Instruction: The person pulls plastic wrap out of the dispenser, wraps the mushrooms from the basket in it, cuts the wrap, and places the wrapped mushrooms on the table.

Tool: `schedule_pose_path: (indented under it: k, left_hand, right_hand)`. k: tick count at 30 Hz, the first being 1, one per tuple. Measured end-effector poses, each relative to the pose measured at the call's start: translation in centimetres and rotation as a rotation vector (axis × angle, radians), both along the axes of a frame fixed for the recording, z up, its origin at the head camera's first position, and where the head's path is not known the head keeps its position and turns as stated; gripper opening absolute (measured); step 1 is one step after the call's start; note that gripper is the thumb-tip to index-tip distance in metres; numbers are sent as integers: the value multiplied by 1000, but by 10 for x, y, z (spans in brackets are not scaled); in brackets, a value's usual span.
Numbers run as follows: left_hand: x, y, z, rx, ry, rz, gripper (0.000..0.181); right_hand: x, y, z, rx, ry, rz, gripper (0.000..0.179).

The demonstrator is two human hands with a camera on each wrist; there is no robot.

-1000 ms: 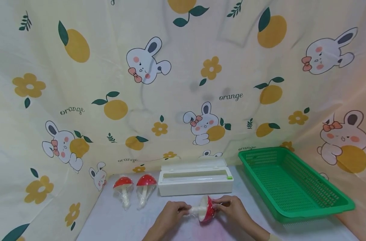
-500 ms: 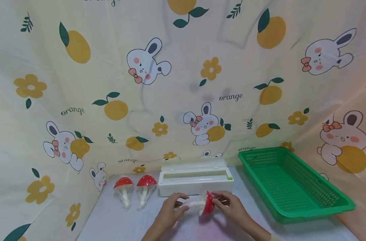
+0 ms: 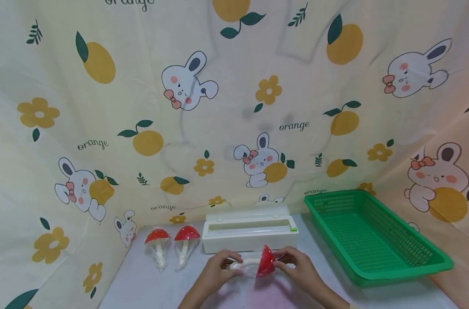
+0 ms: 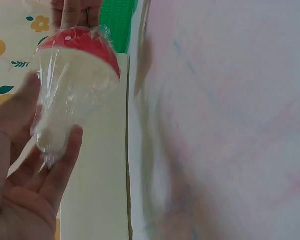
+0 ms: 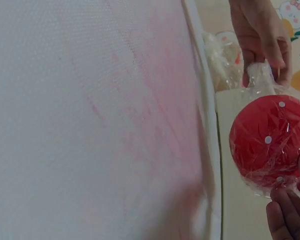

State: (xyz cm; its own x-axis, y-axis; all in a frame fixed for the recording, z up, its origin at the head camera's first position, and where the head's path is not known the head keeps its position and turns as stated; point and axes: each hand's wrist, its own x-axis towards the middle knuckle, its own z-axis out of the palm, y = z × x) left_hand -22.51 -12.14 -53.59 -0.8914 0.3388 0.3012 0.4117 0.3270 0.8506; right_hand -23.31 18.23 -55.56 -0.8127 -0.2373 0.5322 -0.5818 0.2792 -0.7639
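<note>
A toy mushroom [image 3: 266, 262] with a red, white-dotted cap and pale stem lies sideways between both hands, wrapped in clear film. My left hand [image 3: 216, 271] holds the stem end between thumb and fingers; the left wrist view shows the film bunched at the tip of the stem [image 4: 52, 137]. On the other side, my right hand [image 3: 299, 268] holds the edge of the cap [image 5: 262, 140] with thumb and fingertips. Wrinkled film covers the cap's face in the right wrist view.
Two more film-wrapped mushrooms, a left one [image 3: 157, 236] and a right one [image 3: 187, 234], lie at the back left. Behind my hands stands a white cling film dispenser [image 3: 250, 244], its lid raised. A green plastic basket [image 3: 404, 274] sits at the right, before a printed curtain [image 3: 234, 107].
My left hand has gone from a pinch at the stem's end to a wider hold with thumb and fingers. The mushroom has turned, and its cap's red outside now shows more.
</note>
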Motion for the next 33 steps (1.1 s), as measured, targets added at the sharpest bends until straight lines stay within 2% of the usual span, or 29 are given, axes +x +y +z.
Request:
schedule_pose_path:
  k: [2,5,9,15,19,23,26,29,33]
  left_hand:
    - [-1,0,-3,-22,1,-21,25]
    - [-3,1,-6,-64,-11,2,22]
    - [-2,3,-8,-85,-29,51,14]
    - [-1,4,-6,-103,1,66,13]
    - [-1,4,-7,-117,-6,76,13]
    - [0,4,-7,-98,-32,99,13]
    - [-1,4,-8,-32,-38,92,14]
    - [-2,3,-8,35,-39,82,12]
    - [-3,1,-8,73,-68,90,8]
  right_hand:
    - [0,1,-1,-14,-46,-24,20]
    - [-1,1,-1,-15,-106,-37,15]
    - [1,-1,1,3,-119,-37,10]
    - [1,-2,0,-8,-78,-39,7]
    - [2,-3,-1,-5,-135,-55,6]
    - [3,-6,1,1,-208,-85,9]
    - [5,-6,4,-3,-255,-82,19]
    - [7,-4,5,-9,-235,-30,28]
    - [8,-1,2,-30,-119,80,36]
